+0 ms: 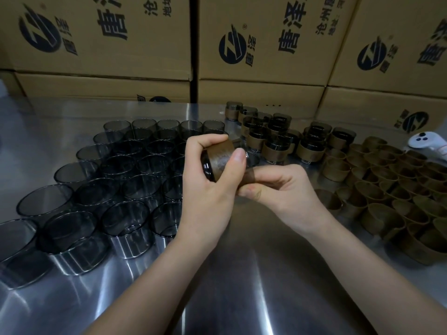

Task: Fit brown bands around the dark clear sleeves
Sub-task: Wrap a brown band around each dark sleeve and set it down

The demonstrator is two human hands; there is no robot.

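Fitting brown band (221,157) onto dark sleeve (210,169), both clasped in my left hand (208,182), thumb across band. Right hand (278,187) pinches second band (248,176) below thumb tip. Advice: seat band square, rotate sleeve, avoid creasing.

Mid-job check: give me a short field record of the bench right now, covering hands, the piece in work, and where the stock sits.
left hand: grips the held sleeve, tilted on its side
right hand: pinches the brown band at its right edge
band state: around the held sleeve
bare sleeves: standing on the left of the steel table
loose bands: piled on the right
finished pieces: grouped at the back centre
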